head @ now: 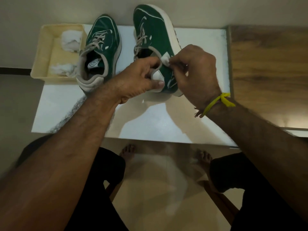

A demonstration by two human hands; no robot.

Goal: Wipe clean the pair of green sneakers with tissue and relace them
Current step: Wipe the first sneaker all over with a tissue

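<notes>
L hand grips sneaker heel; R hand pinches tissue; no legible branding.

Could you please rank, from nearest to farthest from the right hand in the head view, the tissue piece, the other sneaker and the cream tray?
From the right hand:
1. Tissue piece, pinched in its fingertips against the held sneaker.
2. Other sneaker, standing on the table to the left.
3. Cream tray, farthest left, holding crumpled tissue.
</notes>
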